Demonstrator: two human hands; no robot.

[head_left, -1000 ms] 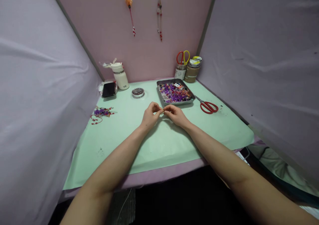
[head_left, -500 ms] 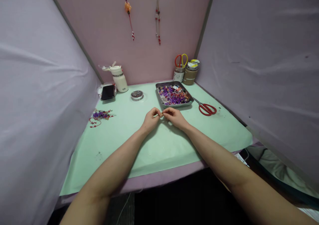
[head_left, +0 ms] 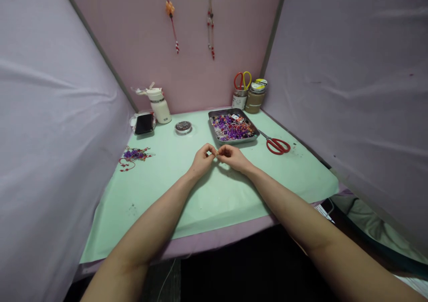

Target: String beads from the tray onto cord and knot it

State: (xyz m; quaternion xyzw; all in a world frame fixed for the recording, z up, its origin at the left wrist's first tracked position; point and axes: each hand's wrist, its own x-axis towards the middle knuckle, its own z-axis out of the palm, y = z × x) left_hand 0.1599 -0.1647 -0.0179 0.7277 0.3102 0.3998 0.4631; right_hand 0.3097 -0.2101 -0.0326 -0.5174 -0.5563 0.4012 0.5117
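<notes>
our left hand [head_left: 201, 160] and right hand [head_left: 234, 157] meet mid-frame, fingertips pinched on a tiny piece [head_left: 216, 154]; bead tray [head_left: 211, 124] sits just above, nearer the right hand.

Red scissors [head_left: 277, 146] just right of bead tray [head_left: 235, 140]; white bottle [head_left: 160, 109] and dark phone [head_left: 144, 123] at tabletop's [head_left: 217, 204] far left corner; round spool [head_left: 183, 126] between.

Left hand [head_left: 201, 160] and right hand [head_left: 234, 157] touching fingertips mid-tabletop [head_left: 217, 204]. Just beyond, to the right, tray of beads [head_left: 232, 127]; scissors [head_left: 277, 145] right of it; cup [head_left: 240, 98] and jar [head_left: 256, 98] behind. Far left: bottle [head_left: 159, 106], phone [head_left: 144, 123] beside it, spool [head_left: 183, 126] between phone and tray. Beaded strands [head_left: 133, 155] near left edge.
</notes>
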